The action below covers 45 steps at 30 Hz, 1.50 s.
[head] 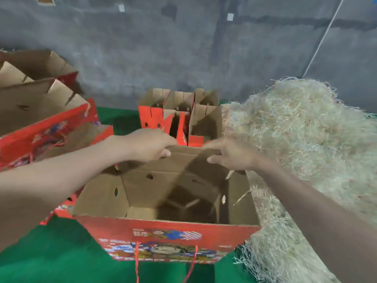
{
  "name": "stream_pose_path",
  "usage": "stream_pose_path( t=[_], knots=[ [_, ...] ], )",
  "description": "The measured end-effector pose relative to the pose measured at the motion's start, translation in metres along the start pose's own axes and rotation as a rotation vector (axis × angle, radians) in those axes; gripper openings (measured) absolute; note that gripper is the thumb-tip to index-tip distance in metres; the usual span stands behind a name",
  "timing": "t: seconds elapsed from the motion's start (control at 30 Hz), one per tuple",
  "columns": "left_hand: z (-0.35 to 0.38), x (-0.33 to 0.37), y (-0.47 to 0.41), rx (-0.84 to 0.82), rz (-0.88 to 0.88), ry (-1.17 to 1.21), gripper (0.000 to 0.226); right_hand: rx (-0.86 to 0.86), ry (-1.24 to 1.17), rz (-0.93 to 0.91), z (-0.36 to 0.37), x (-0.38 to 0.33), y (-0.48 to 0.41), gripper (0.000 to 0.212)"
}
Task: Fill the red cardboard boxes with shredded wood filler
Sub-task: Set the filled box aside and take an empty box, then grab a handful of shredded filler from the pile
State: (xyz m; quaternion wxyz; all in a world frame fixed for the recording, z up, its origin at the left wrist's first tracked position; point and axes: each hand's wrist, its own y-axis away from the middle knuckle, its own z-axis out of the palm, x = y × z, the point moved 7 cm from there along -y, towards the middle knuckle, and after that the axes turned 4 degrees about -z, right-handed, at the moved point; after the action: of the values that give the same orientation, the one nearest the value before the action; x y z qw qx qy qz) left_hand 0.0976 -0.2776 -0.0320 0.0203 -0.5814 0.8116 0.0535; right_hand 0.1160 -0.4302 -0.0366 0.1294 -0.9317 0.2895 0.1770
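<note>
Left hand (pixel 151 146) gripped the red box's (pixel 167 231) far rim; right hand (pixel 228 154) spread released over it; filler pile (pixel 306 129) crowded its right wall.

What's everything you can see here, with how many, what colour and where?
front box: one, red outside, brown inside, centre, open, no filler visible inside
left boxes: at least two, red and brown, stacked at left
back boxes: several, red and brown, behind the front box
wood filler: one big pile, pale straw, right
table cover: one, green, under everything
wall: grey, behind
cord: one, white, upper right
left hand: grips the front box's far flap
right hand: fingers extended, at the same flap
</note>
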Motion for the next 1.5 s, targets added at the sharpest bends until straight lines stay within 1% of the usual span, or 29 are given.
stream_pose_path(
  t=[0.07, 0.17, 0.2, 0.27, 0.33, 0.37, 0.43, 0.5, 0.57, 0.63, 0.7, 0.77, 0.83, 0.87, 0.93, 1.0, 1.03, 1.1, 1.17, 1.2, 1.27, 1.33, 1.37, 1.4, 1.43, 1.47, 1.5],
  knots=[
    [0.042, -0.003, -0.004, -0.075, -0.024, 0.100, 0.014, -0.045, -0.028, 0.048, 0.035, 0.019, 0.000, 0.022],
    [0.106, -0.007, -0.007, -0.192, -0.057, 0.228, 0.021, -0.126, 0.040, 0.200, 0.086, 0.051, 0.005, 0.027],
    [0.123, -0.008, -0.006, -0.203, -0.088, 0.235, 0.023, -0.152, 0.070, 0.252, 0.100, 0.060, 0.009, 0.029],
    [0.145, -0.014, -0.005, -0.134, -0.187, 0.254, 0.028, -0.125, 0.097, 0.318, 0.117, 0.073, 0.017, 0.030],
    [0.153, -0.017, -0.006, -0.009, -0.243, 0.293, 0.028, -0.011, 0.042, 0.378, 0.120, 0.081, 0.024, 0.026],
    [0.154, -0.015, -0.007, 0.049, -0.226, 0.314, 0.025, 0.037, 0.014, 0.407, 0.120, 0.084, 0.027, 0.024],
    [0.155, -0.011, -0.007, 0.101, -0.189, 0.321, 0.023, 0.083, 0.032, 0.420, 0.123, 0.085, 0.030, 0.021],
    [0.157, -0.011, -0.003, 0.074, -0.185, 0.322, 0.024, 0.118, 0.060, 0.392, 0.126, 0.081, 0.032, 0.020],
    [0.156, -0.011, 0.001, 0.057, -0.221, 0.335, 0.025, 0.159, 0.069, 0.370, 0.128, 0.076, 0.035, 0.019],
    [0.152, -0.002, 0.004, 0.079, -0.215, 0.296, 0.028, 0.176, 0.081, 0.399, 0.131, 0.074, 0.039, 0.019],
    [0.150, 0.008, 0.003, 0.091, -0.181, 0.269, 0.027, 0.163, 0.089, 0.437, 0.134, 0.075, 0.039, 0.019],
    [0.152, 0.008, 0.001, 0.063, -0.227, 0.303, 0.027, 0.125, 0.102, 0.467, 0.137, 0.074, 0.036, 0.020],
    [0.153, 0.008, -0.001, 0.063, -0.273, 0.346, 0.039, 0.128, 0.045, 0.484, 0.139, 0.069, 0.035, 0.025],
    [0.150, 0.014, -0.003, 0.086, -0.254, 0.334, 0.047, 0.158, -0.007, 0.475, 0.139, 0.066, 0.037, 0.032],
    [0.141, 0.036, -0.006, 0.154, -0.165, 0.325, 0.056, 0.286, -0.083, 0.432, 0.132, 0.060, 0.047, 0.046],
    [0.134, 0.065, -0.012, 0.151, -0.065, 0.357, 0.058, 0.445, -0.083, 0.441, 0.115, 0.067, 0.069, 0.048],
    [0.132, 0.079, -0.016, 0.133, -0.020, 0.381, 0.058, 0.511, -0.073, 0.485, 0.105, 0.078, 0.084, 0.048],
    [0.131, 0.104, -0.026, 0.088, 0.044, 0.412, 0.059, 0.614, -0.051, 0.638, 0.082, 0.112, 0.122, 0.053],
    [0.131, 0.125, -0.037, 0.045, 0.078, 0.423, 0.060, 0.652, 0.027, 0.827, 0.056, 0.152, 0.160, 0.070],
    [0.131, 0.136, -0.044, 0.022, 0.088, 0.429, 0.061, 0.612, 0.100, 0.920, 0.043, 0.172, 0.176, 0.083],
    [0.127, 0.159, -0.057, -0.018, 0.111, 0.447, 0.063, 0.464, 0.230, 1.072, 0.020, 0.209, 0.199, 0.111],
    [0.120, 0.183, -0.070, -0.038, 0.134, 0.470, 0.066, 0.354, 0.264, 1.151, 0.004, 0.239, 0.209, 0.133],
    [0.116, 0.193, -0.076, -0.045, 0.144, 0.483, 0.067, 0.315, 0.269, 1.166, -0.001, 0.250, 0.211, 0.138],
    [0.111, 0.203, -0.083, -0.049, 0.149, 0.495, 0.069, 0.267, 0.279, 1.174, -0.004, 0.260, 0.211, 0.139],
    [0.106, 0.211, -0.089, -0.047, 0.152, 0.509, 0.071, 0.209, 0.285, 1.177, -0.006, 0.269, 0.210, 0.134],
    [0.102, 0.218, -0.095, -0.041, 0.155, 0.527, 0.073, 0.159, 0.276, 1.184, -0.007, 0.277, 0.210, 0.122],
    [0.096, 0.223, -0.101, -0.032, 0.152, 0.562, 0.077, 0.150, 0.234, 1.199, -0.009, 0.282, 0.210, 0.102]
  ],
)
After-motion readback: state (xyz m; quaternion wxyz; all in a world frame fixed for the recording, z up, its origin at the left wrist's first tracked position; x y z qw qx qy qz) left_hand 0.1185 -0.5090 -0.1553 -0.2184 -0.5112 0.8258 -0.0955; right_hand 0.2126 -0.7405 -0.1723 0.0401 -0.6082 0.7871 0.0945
